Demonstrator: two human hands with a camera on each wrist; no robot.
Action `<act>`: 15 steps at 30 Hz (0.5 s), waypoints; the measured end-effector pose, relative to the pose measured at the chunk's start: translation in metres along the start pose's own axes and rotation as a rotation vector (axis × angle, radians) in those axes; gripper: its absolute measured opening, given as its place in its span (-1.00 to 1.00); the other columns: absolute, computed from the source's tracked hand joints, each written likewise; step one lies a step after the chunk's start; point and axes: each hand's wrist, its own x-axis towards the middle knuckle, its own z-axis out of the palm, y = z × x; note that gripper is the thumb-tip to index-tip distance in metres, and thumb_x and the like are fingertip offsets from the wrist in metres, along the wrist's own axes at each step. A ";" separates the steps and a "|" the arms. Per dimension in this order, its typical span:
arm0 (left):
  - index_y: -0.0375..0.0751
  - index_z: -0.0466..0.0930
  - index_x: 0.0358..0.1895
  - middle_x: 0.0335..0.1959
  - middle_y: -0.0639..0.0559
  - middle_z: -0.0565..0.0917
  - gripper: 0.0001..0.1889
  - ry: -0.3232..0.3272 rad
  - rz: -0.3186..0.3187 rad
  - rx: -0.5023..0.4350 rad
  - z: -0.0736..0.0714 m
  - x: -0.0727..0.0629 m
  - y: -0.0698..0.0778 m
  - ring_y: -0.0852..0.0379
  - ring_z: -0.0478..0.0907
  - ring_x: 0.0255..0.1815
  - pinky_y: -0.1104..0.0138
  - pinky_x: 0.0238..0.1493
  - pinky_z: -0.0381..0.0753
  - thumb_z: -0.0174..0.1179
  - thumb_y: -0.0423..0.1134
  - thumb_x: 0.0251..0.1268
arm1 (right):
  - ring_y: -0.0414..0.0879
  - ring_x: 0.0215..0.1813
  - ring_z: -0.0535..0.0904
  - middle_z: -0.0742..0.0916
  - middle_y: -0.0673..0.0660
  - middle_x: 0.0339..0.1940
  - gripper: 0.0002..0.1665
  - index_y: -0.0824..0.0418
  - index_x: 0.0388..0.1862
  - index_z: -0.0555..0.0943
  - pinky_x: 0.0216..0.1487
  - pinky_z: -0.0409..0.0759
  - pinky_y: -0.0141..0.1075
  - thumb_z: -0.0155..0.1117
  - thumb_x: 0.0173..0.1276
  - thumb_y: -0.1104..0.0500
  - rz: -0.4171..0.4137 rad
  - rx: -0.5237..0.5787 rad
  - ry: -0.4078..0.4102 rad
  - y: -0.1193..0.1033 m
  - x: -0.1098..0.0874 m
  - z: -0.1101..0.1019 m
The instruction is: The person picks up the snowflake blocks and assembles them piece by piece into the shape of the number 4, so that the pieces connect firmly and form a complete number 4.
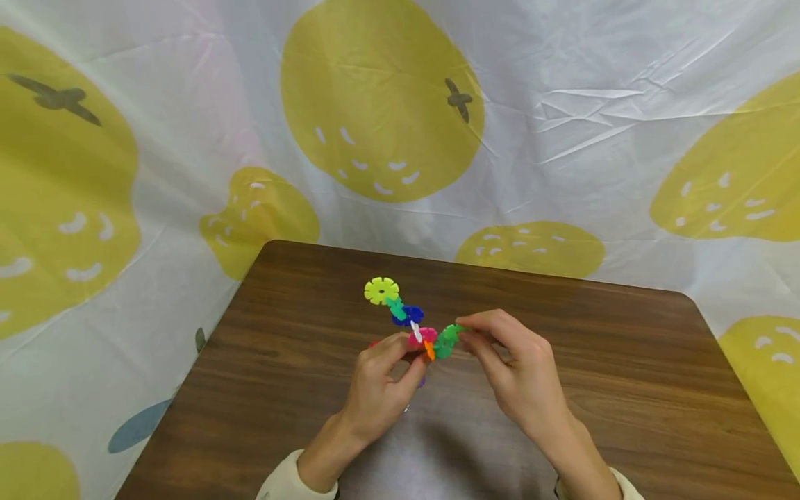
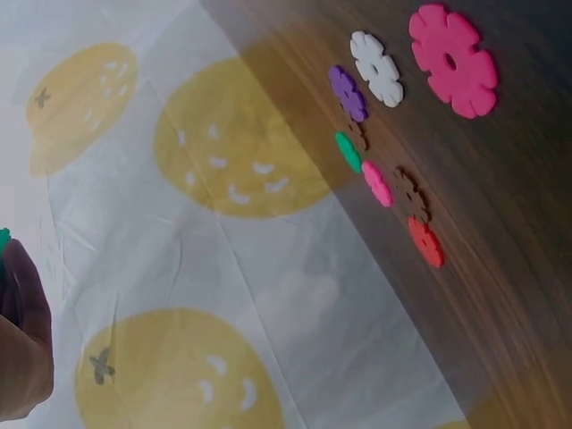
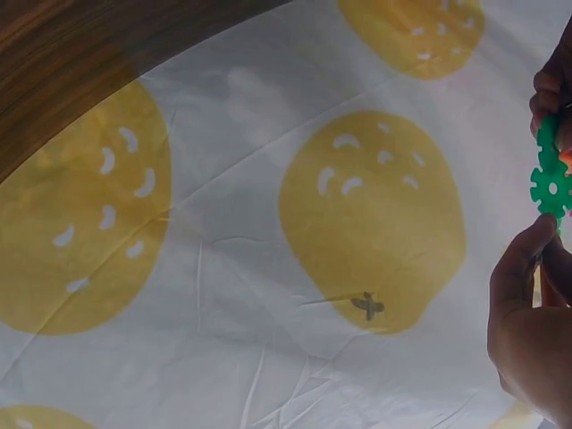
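Chain of notched discs (image 1: 423, 337) held up over brown table (image 1: 644, 361), both hands on it

Left hand (image 1: 378, 382) pinches the chain beside its orange disc (image 1: 430, 350); right hand (image 1: 521, 364) pinches its green end (image 1: 447, 339) between thumb and fingers; yellow-green disc (image 1: 373, 290) at the opposite end, untouched; loose discs (image 2: 453, 80), pink, white and purple among them, on the table.

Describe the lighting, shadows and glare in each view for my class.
Head: pale glare and a dark shadow on the wooden table; left wrist: fruit-print cloth pale at upper left, table darkest at upper right; right wrist: muted light, but the green notched disc readable.
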 end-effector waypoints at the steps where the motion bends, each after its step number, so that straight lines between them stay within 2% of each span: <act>1: -0.35 0.72 -0.12 -0.25 -0.13 0.79 -0.74 0.005 -0.006 -0.008 0.001 0.000 0.000 0.07 0.71 -0.33 0.44 -0.18 0.74 0.30 -0.63 0.14 | -0.27 -0.24 0.75 0.81 0.09 -0.24 -0.72 0.26 -0.10 0.75 -0.15 0.70 -0.54 0.43 0.24 0.50 -0.003 0.010 0.004 0.001 0.000 0.001; 7: -0.36 0.72 -0.12 -0.26 -0.15 0.80 -0.75 0.035 -0.034 -0.033 0.003 -0.003 0.000 0.05 0.72 -0.31 0.42 -0.17 0.75 0.30 -0.63 0.14 | -0.14 -0.33 0.76 0.80 0.13 -0.26 -0.69 0.30 -0.12 0.74 -0.21 0.71 -0.53 0.42 0.20 0.55 -0.038 0.042 0.020 0.004 -0.001 0.006; 15: -0.35 0.72 -0.12 -0.29 -0.12 0.79 -0.74 0.024 -0.030 -0.043 0.002 -0.002 -0.004 0.09 0.70 -0.34 0.44 -0.20 0.74 0.30 -0.63 0.15 | -0.24 -0.22 0.69 0.80 0.05 -0.20 -0.67 0.21 -0.06 0.75 -0.13 0.63 -0.60 0.46 0.23 0.47 0.001 -0.019 -0.011 0.003 0.000 0.002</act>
